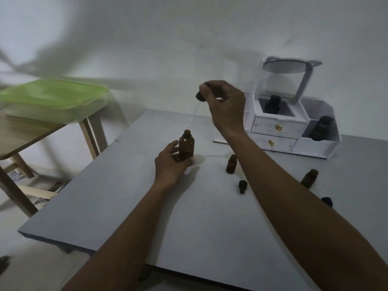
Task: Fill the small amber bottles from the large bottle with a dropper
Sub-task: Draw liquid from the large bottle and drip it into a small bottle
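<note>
Amber large bottle [186, 147] is standing open on the counter [126, 206], with the left hand [171, 164] gripping its base in curled fingers [173, 145]. Right hand [225, 103] is hovering above it, fingers pinching the dropper [200, 95] by its black bulb. The glass tube is hanging down faintly, fill unreadable. Probably sitting between draw and transfer. Nearest small bottle [231, 164] is standing uncapped near the large one's right, another [309, 178] further right. Next move is calling for centring the tip over that narrow mouth, then squeezing gently.

Left grip [171, 164] holding large amber bottle [186, 147] upright on table [126, 206], right grip [225, 106] pinching dropper [199, 95] above it
</note>
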